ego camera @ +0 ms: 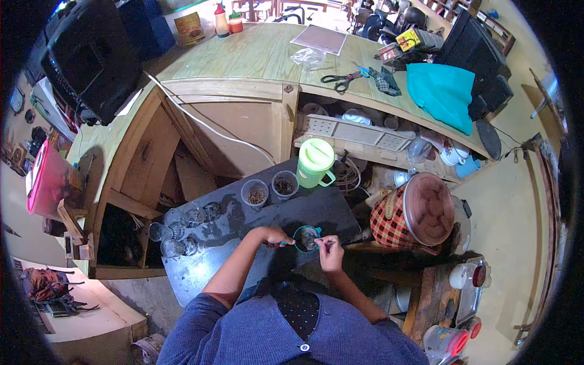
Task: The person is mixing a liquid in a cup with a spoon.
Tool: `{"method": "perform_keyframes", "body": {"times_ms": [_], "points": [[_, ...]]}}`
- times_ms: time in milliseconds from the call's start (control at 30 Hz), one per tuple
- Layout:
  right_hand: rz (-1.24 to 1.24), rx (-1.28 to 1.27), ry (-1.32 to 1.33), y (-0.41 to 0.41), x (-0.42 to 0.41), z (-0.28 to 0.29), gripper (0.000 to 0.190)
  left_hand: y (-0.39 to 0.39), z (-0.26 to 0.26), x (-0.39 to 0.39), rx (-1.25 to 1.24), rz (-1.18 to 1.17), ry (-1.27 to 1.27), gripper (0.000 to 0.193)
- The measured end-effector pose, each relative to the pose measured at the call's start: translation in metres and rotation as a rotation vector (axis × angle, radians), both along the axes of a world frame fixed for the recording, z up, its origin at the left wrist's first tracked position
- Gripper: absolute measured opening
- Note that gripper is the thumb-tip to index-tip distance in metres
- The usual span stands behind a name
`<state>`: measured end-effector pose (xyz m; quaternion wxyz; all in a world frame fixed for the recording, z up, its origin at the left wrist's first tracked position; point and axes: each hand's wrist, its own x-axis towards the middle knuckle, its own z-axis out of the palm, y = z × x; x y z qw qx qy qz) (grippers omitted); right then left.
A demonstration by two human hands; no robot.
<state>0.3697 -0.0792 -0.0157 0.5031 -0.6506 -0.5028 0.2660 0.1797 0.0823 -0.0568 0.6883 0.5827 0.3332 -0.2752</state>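
Over the dark table (237, 232) in front of me, my left hand (275, 237) grips the short handle of a small teal-rimmed strainer (306, 239). Its mesh looks grey, and I cannot tell what is in or beneath it. At the strainer's right side, my right hand (331, 251) pinches a thin utensil whose far end is hard to make out. Beyond my hands stand two clear plastic cups, a left cup (254, 195) and a right cup (285, 185), each with dark, loose bits inside. A lidded light-green pitcher (315, 163) stands beside them, its handle to the right.
Several glasses (173, 233) cluster at the table's left end. A checkered container with a brown lid (426, 210) stands to the right. Behind is a wooden counter (228, 57) with scissors (342, 81) and a teal bag (440, 93); a white cable (205, 121) hangs down its front.
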Motion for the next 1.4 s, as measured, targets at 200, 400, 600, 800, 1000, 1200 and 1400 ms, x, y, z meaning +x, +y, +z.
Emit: {"method": "perform_keyframes", "body": {"times_ms": [200, 400, 600, 800, 1000, 1200, 1400], "points": [[0.037, 0.112, -0.165, -0.004, -0.001, 0.001, 0.013, -0.001, 0.028, 0.003, 0.064, -0.041, 0.029, 0.048], [-0.015, 0.050, -0.112, 0.014, -0.006, 0.023, 0.011, -0.001, 0.016, 0.003, 0.039, -0.013, 0.025, 0.048], [-0.074, 0.000, -0.046, 0.020, -0.001, 0.024, 0.011, -0.003, 0.013, -0.001, 0.015, 0.011, -0.001, 0.049], [-0.037, 0.000, -0.069, 0.023, 0.000, 0.029, 0.010, -0.004, 0.016, 0.003, 0.054, -0.005, 0.027, 0.049], [-0.032, 0.073, -0.252, 0.024, -0.001, 0.030, 0.012, -0.003, -0.011, -0.001, 0.102, -0.022, 0.019, 0.053], [-0.157, 0.052, 0.118, 0.019, -0.003, 0.015, 0.038, -0.011, 0.013, -0.002, 0.166, 0.060, 0.010, 0.072], [-0.024, -0.288, 0.615, 0.007, -0.006, -0.021, 0.062, -0.010, 0.039, -0.003, 0.132, -0.031, 0.017, 0.072]]}}
